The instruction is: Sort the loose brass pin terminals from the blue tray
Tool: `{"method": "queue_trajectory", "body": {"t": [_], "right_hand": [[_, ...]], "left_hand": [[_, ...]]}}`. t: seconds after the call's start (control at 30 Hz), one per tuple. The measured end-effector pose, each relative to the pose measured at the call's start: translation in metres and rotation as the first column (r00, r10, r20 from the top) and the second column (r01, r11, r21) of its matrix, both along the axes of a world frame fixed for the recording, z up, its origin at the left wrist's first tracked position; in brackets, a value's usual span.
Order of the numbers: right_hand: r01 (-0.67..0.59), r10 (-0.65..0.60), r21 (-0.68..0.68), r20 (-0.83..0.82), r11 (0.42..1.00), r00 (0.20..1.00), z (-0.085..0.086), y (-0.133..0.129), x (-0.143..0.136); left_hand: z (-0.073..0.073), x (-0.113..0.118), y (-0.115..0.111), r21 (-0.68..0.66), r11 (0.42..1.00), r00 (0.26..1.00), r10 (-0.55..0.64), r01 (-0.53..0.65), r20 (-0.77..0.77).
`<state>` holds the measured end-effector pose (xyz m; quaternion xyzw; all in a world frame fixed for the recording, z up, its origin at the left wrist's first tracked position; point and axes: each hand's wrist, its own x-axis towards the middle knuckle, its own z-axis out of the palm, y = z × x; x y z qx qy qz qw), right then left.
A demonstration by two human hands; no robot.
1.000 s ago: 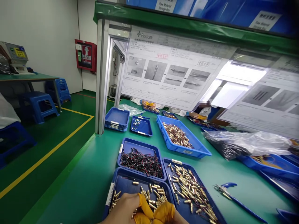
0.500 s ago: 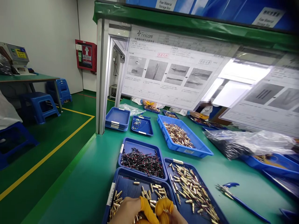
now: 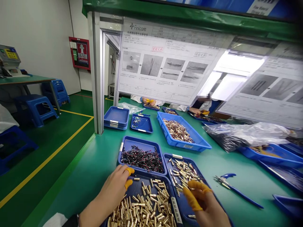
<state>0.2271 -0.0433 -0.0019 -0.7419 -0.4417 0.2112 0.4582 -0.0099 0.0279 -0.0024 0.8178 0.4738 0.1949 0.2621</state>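
Observation:
My left hand [image 3: 117, 179], with yellow finger covers, is over the left edge of the near blue tray [image 3: 132, 172]. Its thumb and finger stand apart, and I see nothing between them. Short brass-coloured tubes [image 3: 146, 206] lie heaped in that tray. Over the tray on the right [image 3: 178, 156], my right hand [image 3: 203, 200] pinches its yellow-covered thumb and finger together. A small brass tube [image 3: 179, 190] appears to stick out at their tips, partly hidden. Brass tubes with thin dark wires [image 3: 183, 171] lie beneath and beyond it.
Black and red wires [image 3: 144, 159] fill a blue tray behind the near one. Blue-handled pliers [image 3: 236, 189] lie at the right. Farther back are a large blue bin [image 3: 199, 142], stacked trays [image 3: 115, 115] and a clear bag [image 3: 248, 135]. Co-workers' hands [image 3: 149, 101] show across the table.
My hands were together over the near tray and have moved apart. The left went to the tray's left edge, the right over the right-hand tray. The view has shifted slightly.

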Motion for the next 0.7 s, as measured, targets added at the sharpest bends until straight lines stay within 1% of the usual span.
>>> {"method": "queue_trajectory", "body": {"t": [0.03, 0.07, 0.1, 0.17, 0.23, 0.27, 0.3, 0.37, 0.47, 0.53, 0.6, 0.7], "right_hand": [[0.067, -0.064, -0.025, 0.12, 0.997, 0.991, -0.002, 0.002, 0.008], [0.066, -0.06, -0.026, 0.179, 0.997, 0.982, -0.005, 0.004, 0.011], [0.016, -0.012, -0.023, 0.192, 1.0, 0.981, -0.008, 0.005, 0.01], [-0.173, 0.171, -0.004, 0.15, 0.985, 0.974, -0.013, 0.005, -0.002], [-0.345, 0.337, 0.031, 0.143, 0.938, 0.931, -0.015, 0.003, -0.022], [-0.395, 0.382, 0.054, 0.168, 0.917, 0.909, -0.015, 0.002, -0.032], [-0.429, 0.406, 0.079, 0.203, 0.9, 0.891, -0.015, 0.0, -0.04], [-0.464, 0.421, 0.115, 0.273, 0.878, 0.865, -0.015, -0.003, -0.052], [-0.517, 0.467, 0.111, 0.3, 0.849, 0.831, -0.015, -0.007, -0.058], [-0.541, 0.497, 0.098, 0.286, 0.835, 0.819, -0.015, -0.009, -0.057], [-0.551, 0.519, 0.086, 0.245, 0.83, 0.819, -0.014, -0.01, -0.057], [-0.537, 0.523, 0.076, 0.152, 0.84, 0.839, -0.012, -0.01, -0.056]], "left_hand": [[-0.001, -0.001, 0.003, 0.043, 0.999, 0.991, 0.008, -0.002, -0.132], [-0.001, 0.0, 0.004, 0.072, 0.997, 0.972, 0.013, 0.004, -0.236], [-0.002, 0.001, 0.005, 0.089, 0.996, 0.951, 0.017, 0.011, -0.308], [-0.002, 0.004, 0.004, 0.102, 0.995, 0.932, 0.017, 0.021, -0.362], [0.0, 0.005, 0.001, 0.102, 0.994, 0.929, 0.003, 0.037, -0.37], [0.002, 0.004, -0.001, 0.095, 0.994, 0.929, -0.012, 0.051, -0.371], [0.005, 0.003, -0.003, 0.074, 0.995, 0.932, -0.036, 0.067, -0.362], [0.013, 0.0, -0.009, -0.02, 0.994, 0.948, -0.111, 0.11, -0.3], [0.024, -0.004, -0.019, -0.199, 0.959, 0.968, -0.225, 0.2, -0.109], [0.028, -0.005, -0.024, -0.263, 0.933, 0.967, -0.254, 0.246, 0.004], [0.028, -0.004, -0.027, -0.28, 0.92, 0.962, -0.257, 0.273, 0.095], [0.027, -0.003, -0.029, -0.229, 0.93, 0.95, -0.245, 0.286, 0.193]]}}
